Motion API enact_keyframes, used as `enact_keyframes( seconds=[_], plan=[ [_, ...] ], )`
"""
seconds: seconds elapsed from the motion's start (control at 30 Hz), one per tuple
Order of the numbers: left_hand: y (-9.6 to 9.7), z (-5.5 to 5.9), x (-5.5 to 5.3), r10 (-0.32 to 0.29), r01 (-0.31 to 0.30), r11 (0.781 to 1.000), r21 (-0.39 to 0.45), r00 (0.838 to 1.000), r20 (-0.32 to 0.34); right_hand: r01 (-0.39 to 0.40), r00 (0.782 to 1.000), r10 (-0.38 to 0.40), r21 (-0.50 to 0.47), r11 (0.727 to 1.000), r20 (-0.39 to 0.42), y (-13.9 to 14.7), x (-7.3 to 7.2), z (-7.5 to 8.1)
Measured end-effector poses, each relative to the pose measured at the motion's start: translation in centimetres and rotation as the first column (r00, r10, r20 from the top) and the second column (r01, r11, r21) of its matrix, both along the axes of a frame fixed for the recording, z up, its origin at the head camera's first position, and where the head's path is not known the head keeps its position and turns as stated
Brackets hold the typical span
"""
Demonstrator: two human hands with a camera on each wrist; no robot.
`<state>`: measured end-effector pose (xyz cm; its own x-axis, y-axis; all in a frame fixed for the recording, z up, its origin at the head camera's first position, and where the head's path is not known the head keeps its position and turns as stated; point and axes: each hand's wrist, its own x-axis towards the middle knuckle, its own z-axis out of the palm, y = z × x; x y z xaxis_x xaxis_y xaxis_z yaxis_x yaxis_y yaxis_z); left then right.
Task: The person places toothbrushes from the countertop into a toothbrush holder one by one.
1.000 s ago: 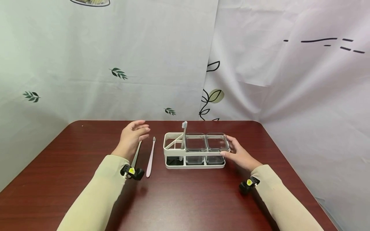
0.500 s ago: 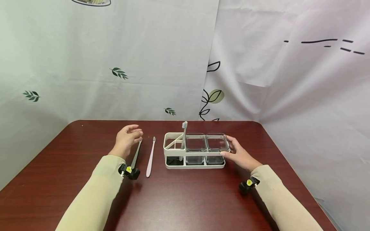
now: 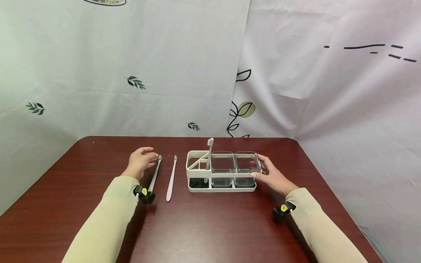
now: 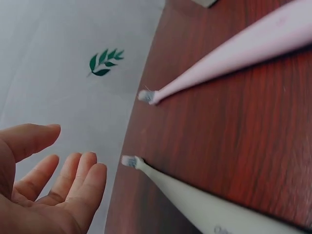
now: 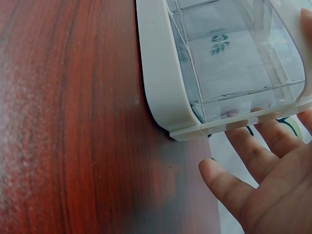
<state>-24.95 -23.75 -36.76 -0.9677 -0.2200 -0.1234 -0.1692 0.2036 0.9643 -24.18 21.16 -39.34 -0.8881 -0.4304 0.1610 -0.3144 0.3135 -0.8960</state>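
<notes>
Above the table, my left hand (image 3: 138,162) hovers with relaxed fingers and nothing in them. Just right of it lies an off-white toothbrush (image 3: 155,176), its bristle end near my fingertips in the left wrist view. A pink toothbrush (image 3: 171,182) lies beside that one, roughly parallel. My right hand (image 3: 272,178) grips the right end of a white toothbrush holder (image 3: 230,175), thumb at the front of the upper rail and fingers round the end. A light-handled toothbrush (image 3: 209,149) stands upright in the holder, bristles up. Two clear cups (image 3: 222,160) sit in its right-hand slots.
The dark red-brown wooden table (image 3: 204,226) has rounded far corners. White cloth (image 3: 158,65) printed with leaves hangs behind it and along both sides. A black wrist camera (image 3: 147,197) hangs from the left sleeve close to the off-white toothbrush's handle end.
My left hand has moved left and slightly nearer, away from the holder, uncovering the off-white toothbrush's bristle end. My right hand and the holder have stayed put.
</notes>
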Motion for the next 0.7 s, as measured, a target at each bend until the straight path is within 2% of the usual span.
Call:
enact_keyframes(
  seconds=[0.43, 0.7],
  plan=[
    [-0.7, -1.8, -0.5, -0.067, 0.077, 0.988, -0.130, 0.994, 0.082, 0.001, 1.000, -0.001, 0.008, 1.000, -0.001, 0.1, 0.0, -0.1],
    [-1.1, -2.1, -0.6, -0.107, 0.125, 0.978, -0.165, 0.988, 0.113, 0.011, 1.000, -0.011, 0.020, 1.000, 0.007, 0.0, 0.0, 0.0]
  ],
)
